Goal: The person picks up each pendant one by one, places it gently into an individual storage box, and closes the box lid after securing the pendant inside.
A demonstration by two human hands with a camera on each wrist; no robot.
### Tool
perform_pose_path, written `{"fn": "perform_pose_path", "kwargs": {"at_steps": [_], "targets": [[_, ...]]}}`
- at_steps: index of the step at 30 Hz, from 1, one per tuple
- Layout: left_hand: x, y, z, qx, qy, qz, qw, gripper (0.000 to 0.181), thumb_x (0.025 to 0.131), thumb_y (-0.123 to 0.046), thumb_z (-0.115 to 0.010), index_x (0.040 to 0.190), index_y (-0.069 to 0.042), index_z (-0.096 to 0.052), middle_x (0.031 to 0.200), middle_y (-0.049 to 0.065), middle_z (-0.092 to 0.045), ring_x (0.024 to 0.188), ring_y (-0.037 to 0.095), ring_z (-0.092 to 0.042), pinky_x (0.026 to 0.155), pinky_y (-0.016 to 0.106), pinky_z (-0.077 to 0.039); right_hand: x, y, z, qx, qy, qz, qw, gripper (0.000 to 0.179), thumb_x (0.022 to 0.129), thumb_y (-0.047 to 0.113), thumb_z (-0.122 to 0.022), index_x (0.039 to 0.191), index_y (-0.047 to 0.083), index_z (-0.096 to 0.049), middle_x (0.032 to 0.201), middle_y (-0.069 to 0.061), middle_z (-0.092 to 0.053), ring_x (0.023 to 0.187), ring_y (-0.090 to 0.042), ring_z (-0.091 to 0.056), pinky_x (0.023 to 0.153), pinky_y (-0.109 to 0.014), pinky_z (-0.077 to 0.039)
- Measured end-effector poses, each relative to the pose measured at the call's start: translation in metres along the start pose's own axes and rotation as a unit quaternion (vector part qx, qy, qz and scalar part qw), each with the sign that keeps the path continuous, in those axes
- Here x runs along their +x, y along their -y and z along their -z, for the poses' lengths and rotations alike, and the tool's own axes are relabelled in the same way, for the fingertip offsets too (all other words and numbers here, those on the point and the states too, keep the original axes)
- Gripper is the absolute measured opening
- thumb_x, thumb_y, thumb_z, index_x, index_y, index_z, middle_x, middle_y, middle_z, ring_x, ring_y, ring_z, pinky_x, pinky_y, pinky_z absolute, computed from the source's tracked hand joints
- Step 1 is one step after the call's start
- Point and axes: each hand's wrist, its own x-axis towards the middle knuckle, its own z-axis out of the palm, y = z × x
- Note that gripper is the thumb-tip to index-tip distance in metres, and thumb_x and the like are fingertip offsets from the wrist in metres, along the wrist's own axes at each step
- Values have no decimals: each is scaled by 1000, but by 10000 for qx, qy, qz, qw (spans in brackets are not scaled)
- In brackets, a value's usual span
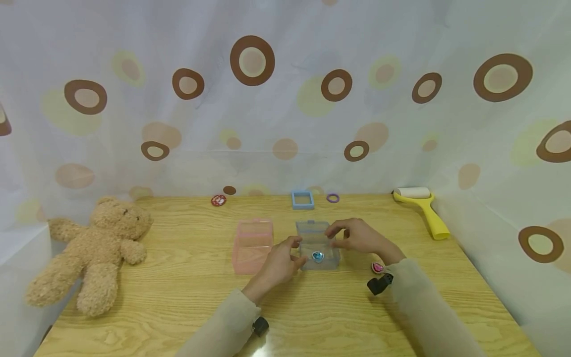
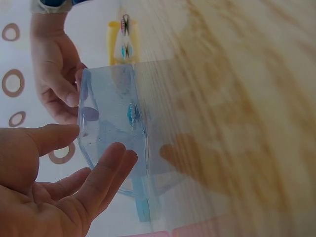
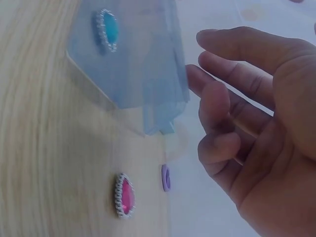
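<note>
The presumably light, stiff box (image 1: pixel 324 265), best pinched by its walls, is flanked by left hand (image 1: pixel 281 263) and right hand (image 1: pixel 360 236), loosely spread, nothing gripped.

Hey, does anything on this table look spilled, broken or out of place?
No visible spills or damage. At most, the pink silver-rimmed gem seems stray: it lies loose on the wood-grain table beside the right beige sleeve, while a blue silver-rimmed gem sits inside the transparent bluish plastic box.

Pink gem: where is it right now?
In the head view, the pink gem lies on the table, to the right of the clear blue box, close beside the cuff of the right sleeve.
</note>
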Motion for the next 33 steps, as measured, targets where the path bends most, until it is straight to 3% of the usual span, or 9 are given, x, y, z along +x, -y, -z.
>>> {"fn": "perform_pose_path", "kwargs": {"at_steps": [7,11,18,33], "targets": [[1,-1,0,128,-35,-28,9999,54,96,-17,-68,143,-2,-47,136,23,-59,100,30,-73,68,30,-60,-6,-5,13,392,-94,-329,9986,28,91,18,-72,118,10,-70,107,-7,-73,63,-20,-59,56,-26,-49],[1,-2,0,187,-29,-31,9998,54,96,-17,-67,144,-2,-46,136,23,-59,100,29,-73,68,29,-60,-10,-10,18,451,-160,-509,9976,28,92,22,-71,118,11,-70,107,-6,-72,67,-25,-63,58,-27,-51],[0,-2,-2,163,-26,72,9998,54,97,-17,-66,145,-3,-46,138,23,-58,103,30,-72,70,31,-60,-20,-24,23,248,-348,-661,9969,27,93,26,-71,118,14,-70,105,-1,-73,74,-14,-60,64,-27,-51],[-1,-1,-3,117,-17,73,9999,54,97,-15,-66,145,-2,-45,138,23,-57,104,31,-71,69,31,-60,-46,-56,32,21,-627,-894,9940,30,96,30,-67,119,10,-70,106,-1,-73,90,-12,-62,79,-29,-51]]}}
